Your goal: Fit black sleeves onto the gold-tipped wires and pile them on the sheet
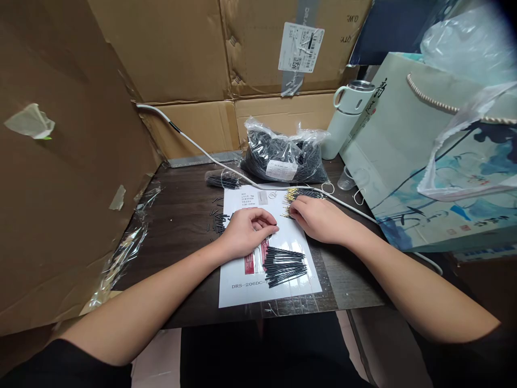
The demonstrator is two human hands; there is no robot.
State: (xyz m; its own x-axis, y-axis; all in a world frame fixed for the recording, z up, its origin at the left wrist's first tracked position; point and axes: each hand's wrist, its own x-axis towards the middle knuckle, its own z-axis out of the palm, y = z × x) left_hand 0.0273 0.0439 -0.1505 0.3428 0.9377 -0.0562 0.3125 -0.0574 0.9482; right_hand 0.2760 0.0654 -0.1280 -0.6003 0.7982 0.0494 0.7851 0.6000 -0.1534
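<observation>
My left hand [251,233] is above the printed sheet [238,291], thumb and forefinger pinched together. A tiny dark tip shows at the pinch, too small to name. My right hand [317,218] bends over a bundle of black wires with gold terminals [301,193] at the sheet's upper right. Its fingers are closed at a wire with a gold terminal [285,215], partly hidden by the hand. Short black tubes [218,221] lie scattered left of my left hand. A row of thin black wire-like pieces [285,267] rests on the sheet's lower part.
Behind the sheet sits a clear bag of black parts [262,153], with a small bundle of black pieces [222,179] to its left. A white cable [202,152] crosses the table [177,226]. A bottle [343,124] and paper bag [396,156] stand right; cardboard [181,54] encloses the back and left.
</observation>
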